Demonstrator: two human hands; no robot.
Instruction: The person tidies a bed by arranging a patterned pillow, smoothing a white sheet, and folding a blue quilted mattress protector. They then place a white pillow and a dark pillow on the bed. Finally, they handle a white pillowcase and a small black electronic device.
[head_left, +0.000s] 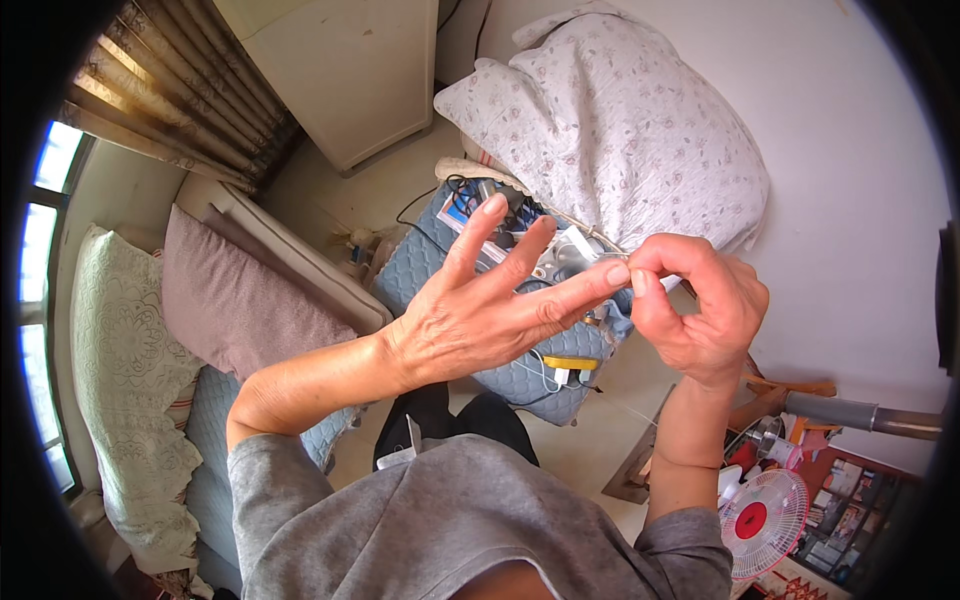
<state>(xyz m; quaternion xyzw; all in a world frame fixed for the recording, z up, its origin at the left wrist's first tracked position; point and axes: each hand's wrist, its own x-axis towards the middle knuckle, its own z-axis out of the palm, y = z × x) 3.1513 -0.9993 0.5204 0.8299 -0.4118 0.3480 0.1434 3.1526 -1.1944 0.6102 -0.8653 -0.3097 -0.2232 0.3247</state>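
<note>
My right hand (701, 307) is raised at chest height, thumb and forefinger pinched together on a thin pale strand (611, 253), probably thread. Close against that pinch lies a fingertip of my left hand (487, 307). The other visible left fingers are spread wide, and the left thumb is hidden, so its grip cannot be made out. A faint thin line (634, 411) hangs in the air below my right hand. Under both hands is a blue quilted cover (412, 259) with several small items on it.
On the quilted cover sit black cables (465, 199), a yellow object (571, 363) and white cords (546, 375). A floral-covered bundle (622, 127) stands behind. Left are a mauve cushion (240, 292) and a curtain (187, 82); lower right, a fan (763, 523) and a crutch-like pole (832, 411).
</note>
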